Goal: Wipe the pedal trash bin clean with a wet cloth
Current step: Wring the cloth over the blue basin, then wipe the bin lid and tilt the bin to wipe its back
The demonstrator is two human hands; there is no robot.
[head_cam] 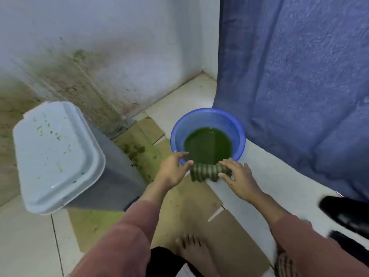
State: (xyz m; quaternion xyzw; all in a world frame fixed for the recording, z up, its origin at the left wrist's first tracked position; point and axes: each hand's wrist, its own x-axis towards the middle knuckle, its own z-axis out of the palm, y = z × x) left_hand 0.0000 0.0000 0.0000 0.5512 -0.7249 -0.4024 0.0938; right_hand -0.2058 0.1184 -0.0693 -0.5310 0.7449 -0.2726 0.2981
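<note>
At frame centre, just past 6 o'clock of the blue basin (pixel 207 116), a striped green-and-tan cloth (pixel 208 172) lies bunched across the basin's near rim, partly over the edge of a white ledge (pixel 269 176). R hand (pixel 238 179) comes in from 5 o'clock & holds the cloth's right end, fingers bent over the top, thumb underneath. L hand (pixel 172 170) comes in from 7 o'clock, half open w/ fingers loosely bent: thumb tip touches the cloth's left end, fingertips reach the basin rim; can't tell if it really grips the cloth. Basin has murky green water (pixel 207 144) in the bottom. Pedal trash bin sits well apart at 9 o'clock of the hands: grey body (pixel 115 176), pale lid (pixel 56 154) closed, speckled w/ small green bits; bin looks tilted toward the camera, though the wide lens may cause that. Stained cardboard (pixel 189 206) covers the floor btwn bin & ledge, w/ green-brown smears near the bin's base. Wall (pixel 119 47) at 11 o'clock is white w/ brown-green streaks low down. Blue fabric (pixel 299 76) hangs at 1–3 o'clock, touching the ledge behind the basin. Bare foot (pixel 191 248) at 6 o'clock on the cardboard. Dark shiny object (pixel 347 212) at 4 o'clock, too blurred to ID. Pale floor tiles (pixel 24 246) at 8 o'clock.
</note>
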